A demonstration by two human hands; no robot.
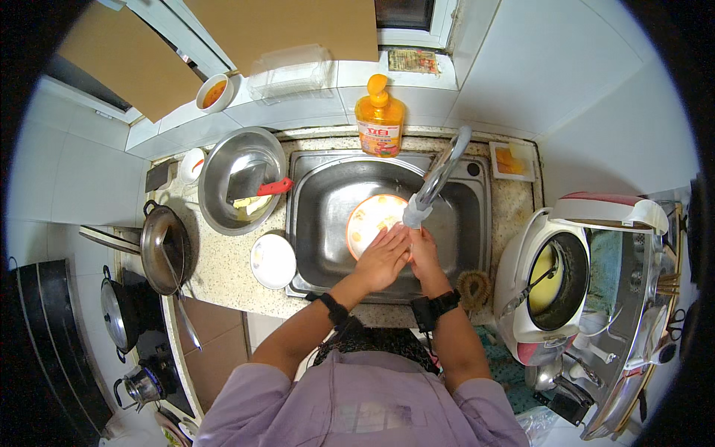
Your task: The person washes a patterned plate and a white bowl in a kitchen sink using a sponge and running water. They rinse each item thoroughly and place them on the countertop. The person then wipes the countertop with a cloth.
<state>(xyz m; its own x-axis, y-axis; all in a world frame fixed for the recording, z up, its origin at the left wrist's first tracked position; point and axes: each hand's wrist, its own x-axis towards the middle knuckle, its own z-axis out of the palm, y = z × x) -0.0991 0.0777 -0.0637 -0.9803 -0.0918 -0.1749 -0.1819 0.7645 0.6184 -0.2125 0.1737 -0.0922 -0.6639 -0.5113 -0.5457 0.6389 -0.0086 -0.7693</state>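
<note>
A white dish with an orange rim (370, 215) is over the steel sink basin (318, 223), brightly lit. My left hand (385, 251) lies flat across the dish's near right part, palm down, fingers extended. At the dish's right edge, my right hand (425, 254) is curled around the rim, with its fingers partly hidden. Both hands are just below the white-tipped spout of the metal faucet (438, 179). Whether water is running cannot be made out.
Left of the sink stand a steel basin (215, 162) holding a red-handled cleaver (248, 181), a small white bowl (272, 261) and a wok (162, 251). An orange soap bottle (380, 125) is behind. Rightward are a round scrub brush (473, 289) and an open rice cooker (516, 274).
</note>
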